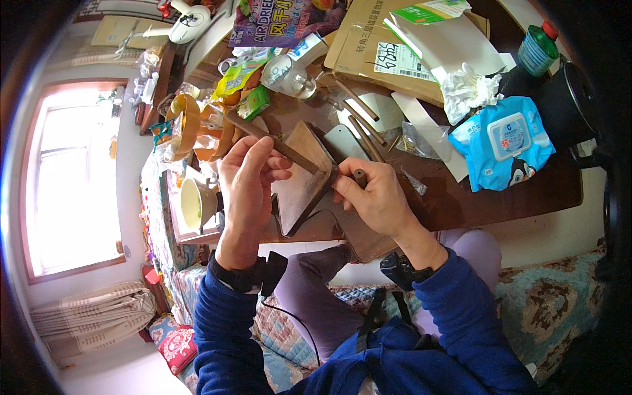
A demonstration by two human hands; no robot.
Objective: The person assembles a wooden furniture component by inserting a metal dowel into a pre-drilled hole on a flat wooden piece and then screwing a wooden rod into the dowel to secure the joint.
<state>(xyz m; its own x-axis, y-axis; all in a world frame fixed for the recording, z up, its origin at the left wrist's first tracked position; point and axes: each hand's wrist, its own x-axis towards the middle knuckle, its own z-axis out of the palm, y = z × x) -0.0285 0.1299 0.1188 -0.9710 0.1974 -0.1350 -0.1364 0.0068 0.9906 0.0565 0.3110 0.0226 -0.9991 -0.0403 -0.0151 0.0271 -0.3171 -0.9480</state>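
Note:
My left hand (pixel 245 181) pinches a brown rod (pixel 295 155) between thumb and fingers. The rod slants across a brown wooden shelf board (pixel 299 194), its lower end near the board's right corner. My right hand (pixel 375 197) is closed at that corner, fingertips at the board's edge. A short brown rod end (pixel 359 176) with a hole in its tip sticks up out of the right hand; the rest of it is hidden. Beyond the hands, more brown rods (pixel 366 131) lie on the dark table, beside small brass-coloured screws (pixel 394 144) and a clear plastic bag (pixel 419 141).
A blue wipes pack (pixel 471 148), crumpled white tissue (pixel 469 93) and a green bottle (pixel 538 49) stand at the right. A cardboard box (pixel 362 49) lies at the back. Clear jar (pixel 288 78), orange bowls (pixel 185 125) and a cream bowl (pixel 195 204) are on the left.

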